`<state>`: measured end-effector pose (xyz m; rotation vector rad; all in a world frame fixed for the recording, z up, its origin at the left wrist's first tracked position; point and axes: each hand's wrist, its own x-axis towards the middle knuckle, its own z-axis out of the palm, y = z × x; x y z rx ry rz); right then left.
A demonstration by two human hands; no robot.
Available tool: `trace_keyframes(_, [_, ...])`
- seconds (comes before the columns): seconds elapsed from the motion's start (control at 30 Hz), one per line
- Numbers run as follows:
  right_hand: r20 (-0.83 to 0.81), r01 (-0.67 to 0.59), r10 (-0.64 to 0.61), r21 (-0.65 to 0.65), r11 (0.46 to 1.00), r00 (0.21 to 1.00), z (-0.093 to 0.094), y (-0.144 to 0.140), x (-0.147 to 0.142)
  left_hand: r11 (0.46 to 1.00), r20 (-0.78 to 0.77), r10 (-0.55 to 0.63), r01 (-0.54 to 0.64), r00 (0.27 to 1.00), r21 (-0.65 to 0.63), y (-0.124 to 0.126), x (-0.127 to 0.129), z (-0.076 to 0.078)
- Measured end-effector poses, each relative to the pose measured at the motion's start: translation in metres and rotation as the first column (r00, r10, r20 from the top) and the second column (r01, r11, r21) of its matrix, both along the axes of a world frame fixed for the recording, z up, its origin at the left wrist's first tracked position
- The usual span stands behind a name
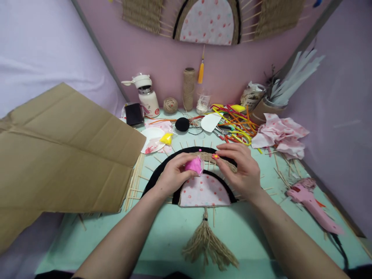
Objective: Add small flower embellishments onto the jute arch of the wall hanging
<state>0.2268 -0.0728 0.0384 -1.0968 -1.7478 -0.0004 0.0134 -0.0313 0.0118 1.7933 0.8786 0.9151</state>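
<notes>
My left hand [175, 173] grips a small clear packet of bright pink clay-like material [195, 166]. Close to the thumb and forefinger of my right hand [242, 168] is a tiny red flower with a yellow centre [215, 156]; its fingers are curved, and whether they pinch the flower or only touch it I cannot make out. Beneath both hands lies a half-round woven piece [157, 178] with black bands, twine, sticks round its edge and a spotted cloth centre [205, 192]. A pink dot [200, 150] sits on its outer black band. From its lower edge hangs a twine tassel [207, 244].
Cardboard [72, 155] covers the left side, beside thin sticks [136, 180]. A pink glue gun [314, 205] with a cord lies right, near crumpled spotted cloth [281, 135]. Along the back stand a white bottle [149, 102], a twine roll [188, 89] and coloured pipe cleaners [232, 120].
</notes>
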Motion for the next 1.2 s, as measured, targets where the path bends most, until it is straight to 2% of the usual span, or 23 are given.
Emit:
trace_keyframes(0.13, [0.020, -0.096, 0.098, -0.070, 0.993, 0.995, 0.004, -0.006, -0.008, 1.000, 0.024, 0.014, -0.014, 1.000, 0.024, 0.001, 0.000, -0.002])
trace_keyframes(0.3, [0.053, -0.071, 0.079, -0.142, 0.987, 0.995, -0.003, -0.007, -0.012, 0.996, -0.056, 0.059, -0.055, 0.997, 0.067, -0.002, 0.002, 0.002])
trace_keyframes(0.6, [0.212, -0.058, 0.086, -0.134, 0.989, 0.974, -0.006, -0.007, -0.011, 0.983, -0.150, 0.132, -0.110, 0.980, 0.149, -0.007, 0.005, 0.002])
trace_keyframes(0.9, [0.350, -0.059, 0.118, -0.176, 0.983, 0.929, -0.005, -0.006, -0.011, 0.986, -0.248, 0.095, -0.056, 0.964, 0.160, -0.008, 0.006, 0.006])
trace_keyframes(1.2, [0.352, -0.112, 0.165, -0.168, 0.979, 0.921, -0.008, -0.002, -0.012, 0.991, -0.236, 0.017, 0.015, 0.972, 0.134, -0.009, 0.009, 0.003])
